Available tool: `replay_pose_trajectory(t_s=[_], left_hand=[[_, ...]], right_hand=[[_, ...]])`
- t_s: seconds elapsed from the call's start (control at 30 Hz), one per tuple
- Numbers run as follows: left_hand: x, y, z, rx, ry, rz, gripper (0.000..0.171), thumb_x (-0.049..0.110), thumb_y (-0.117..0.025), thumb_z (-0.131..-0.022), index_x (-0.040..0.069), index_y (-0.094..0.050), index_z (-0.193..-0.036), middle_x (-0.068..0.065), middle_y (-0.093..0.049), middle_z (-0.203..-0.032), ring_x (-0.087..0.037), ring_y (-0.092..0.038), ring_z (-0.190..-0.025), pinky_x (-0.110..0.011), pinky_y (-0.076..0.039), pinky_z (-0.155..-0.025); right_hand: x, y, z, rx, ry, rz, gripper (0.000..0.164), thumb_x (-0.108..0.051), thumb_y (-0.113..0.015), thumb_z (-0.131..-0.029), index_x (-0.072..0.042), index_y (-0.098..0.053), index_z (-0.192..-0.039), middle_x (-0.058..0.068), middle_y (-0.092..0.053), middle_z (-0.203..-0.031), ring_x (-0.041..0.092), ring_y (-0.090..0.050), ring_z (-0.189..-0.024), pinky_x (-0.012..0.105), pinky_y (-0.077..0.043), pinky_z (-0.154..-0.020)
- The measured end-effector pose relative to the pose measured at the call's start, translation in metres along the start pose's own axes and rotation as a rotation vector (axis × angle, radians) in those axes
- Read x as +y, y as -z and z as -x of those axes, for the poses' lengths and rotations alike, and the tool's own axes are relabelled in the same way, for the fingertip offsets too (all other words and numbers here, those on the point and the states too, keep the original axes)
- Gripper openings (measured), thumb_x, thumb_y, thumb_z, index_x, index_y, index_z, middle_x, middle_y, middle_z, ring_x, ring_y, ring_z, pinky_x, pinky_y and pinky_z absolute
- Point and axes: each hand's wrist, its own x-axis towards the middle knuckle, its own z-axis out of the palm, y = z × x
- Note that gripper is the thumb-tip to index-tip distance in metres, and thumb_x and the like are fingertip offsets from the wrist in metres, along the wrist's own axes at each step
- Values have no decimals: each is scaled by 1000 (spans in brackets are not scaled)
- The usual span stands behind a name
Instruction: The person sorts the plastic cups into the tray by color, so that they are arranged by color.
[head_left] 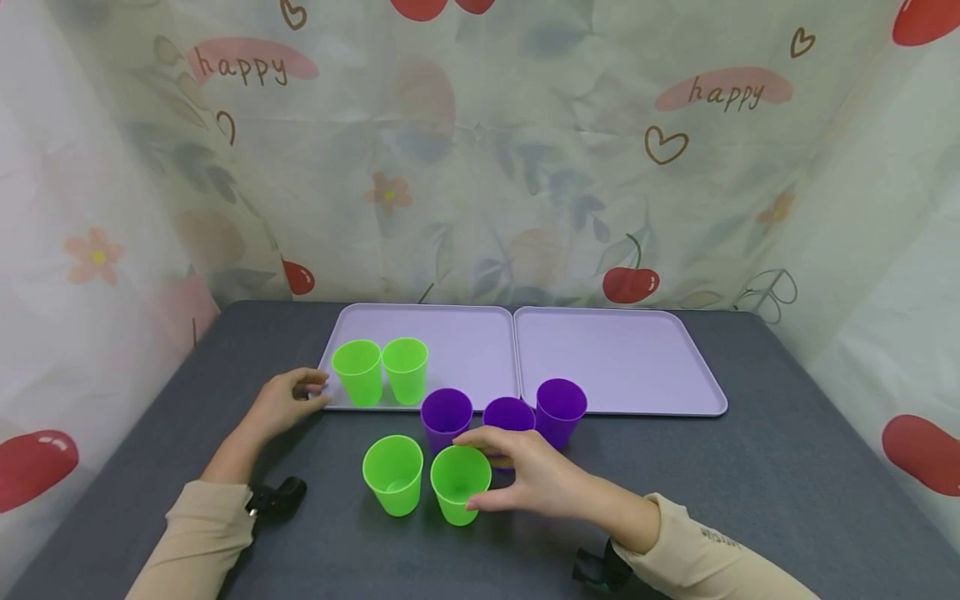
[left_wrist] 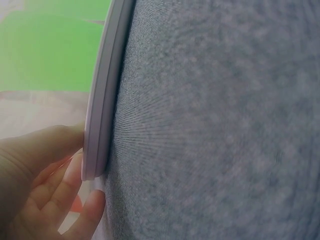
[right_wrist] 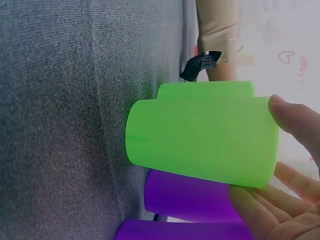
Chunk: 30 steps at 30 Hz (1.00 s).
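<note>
My right hand holds a green cup near its rim, thumb on the near side and fingers on the far side. The right wrist view shows the thumb and fingers on opposite sides of this cup. Left of it stands another green cup. Behind are three purple cups, one partly hidden by my right hand. My left hand is at the front left corner of the left lilac tray; its thumb touches the tray's rim in the left wrist view.
Two upright green cups stand on the left tray's left part. A second lilac tray adjoins it on the right. A dark grey cloth covers the table. A printed curtain hangs behind and along both sides.
</note>
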Motion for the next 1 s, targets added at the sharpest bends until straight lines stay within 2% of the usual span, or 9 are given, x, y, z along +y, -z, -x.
replay_pose_trajectory(t_s=[0.43, 1.0], left_hand=[[-2, -1, -1, 9, -10, 4, 40, 15, -65, -85, -6, -57, -118, -27, -62, -113, -40, -60, -106, -50, -48, -87], [-2, -1, -1, 23, -28, 3, 38, 13, -65, -85, -7, -58, -116, -28, -63, -112, -40, -61, -104, -50, -48, -87]], right_hand=[[-1, 1, 1, 25, -4, 10, 57, -19, -79, -73, -6, -56, -123, 5, -65, -118, 19, -64, -108, 24, -52, -87], [-21, 27, 3, 46, 3, -25, 56, -20, -80, -72, -7, -57, -122, 6, -64, -117, 21, -64, -108, 22, -53, -83]])
